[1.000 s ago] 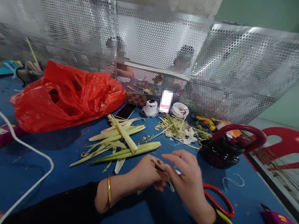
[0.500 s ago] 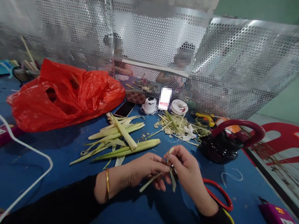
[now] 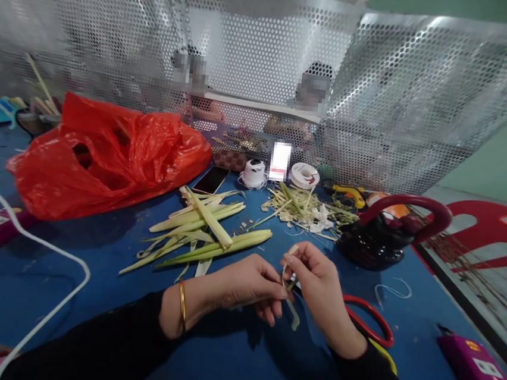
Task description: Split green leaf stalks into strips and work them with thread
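My left hand (image 3: 257, 286) is closed, its thumb and fingers pinching a narrow pale-green leaf strip (image 3: 294, 316). My right hand (image 3: 316, 285) grips the upper part of the same strip, which bends between the fingertips. One tail of it hangs below the hands. Behind my right wrist lie a red loop handle (image 3: 373, 321) and a yellow curved piece (image 3: 383, 355); what they belong to is partly hidden. Beyond my left hand, several long pale-green leaf pieces (image 3: 208, 215) lie in a loose stack on the blue table (image 3: 218, 366).
A red plastic bag (image 3: 117, 159) sits left. Behind are a dark phone (image 3: 212, 180), white thread spool (image 3: 254, 173), white reel (image 3: 305, 176) and plant scraps (image 3: 297, 206). A glossy black vessel (image 3: 371, 243) stands right. Purple power strips (image 3: 478, 370) and a white cable (image 3: 57, 246) flank the table.
The strip's end that hung to the left under my left hand is no longer visible; one tail still hangs. My fingers have shifted slightly, and the view has tilted a little.
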Tool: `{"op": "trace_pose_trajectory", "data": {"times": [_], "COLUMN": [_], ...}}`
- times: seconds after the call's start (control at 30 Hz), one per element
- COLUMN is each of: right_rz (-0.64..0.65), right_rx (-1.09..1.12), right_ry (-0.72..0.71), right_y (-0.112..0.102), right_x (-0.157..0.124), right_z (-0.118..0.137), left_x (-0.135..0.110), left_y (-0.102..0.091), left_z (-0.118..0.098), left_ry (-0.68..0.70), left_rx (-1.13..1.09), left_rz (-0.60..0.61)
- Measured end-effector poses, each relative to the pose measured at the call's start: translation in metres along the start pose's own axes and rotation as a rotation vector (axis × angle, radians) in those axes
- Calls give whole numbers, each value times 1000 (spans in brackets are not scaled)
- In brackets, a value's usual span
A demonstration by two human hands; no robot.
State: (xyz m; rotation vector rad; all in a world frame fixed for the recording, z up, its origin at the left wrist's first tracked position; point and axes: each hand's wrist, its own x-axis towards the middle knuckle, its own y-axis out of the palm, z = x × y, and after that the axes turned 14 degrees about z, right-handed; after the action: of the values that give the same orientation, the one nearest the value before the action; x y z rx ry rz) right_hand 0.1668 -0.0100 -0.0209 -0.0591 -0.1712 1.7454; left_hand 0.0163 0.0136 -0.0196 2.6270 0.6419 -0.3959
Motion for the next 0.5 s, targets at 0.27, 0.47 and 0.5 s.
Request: {"op": "trace_pose_trajectory", "data": {"times": [0.27, 0.47, 0.5], "right_rz": [6, -215, -209], "right_rx": [-168, -530, -530], "right_ry": [-80, -301, -258], "right_y": [5, -9, -10], "right_x": [-1, -3, -3], "right_z": [-3, 2, 3], "left_x": [3, 0, -1], "left_y": [2, -4, -6], "left_z": [2, -4, -6], "left_ry": [39, 188, 204], "left_rx": [4, -205, -228], "left_rz": [-44, -172, -187]}}
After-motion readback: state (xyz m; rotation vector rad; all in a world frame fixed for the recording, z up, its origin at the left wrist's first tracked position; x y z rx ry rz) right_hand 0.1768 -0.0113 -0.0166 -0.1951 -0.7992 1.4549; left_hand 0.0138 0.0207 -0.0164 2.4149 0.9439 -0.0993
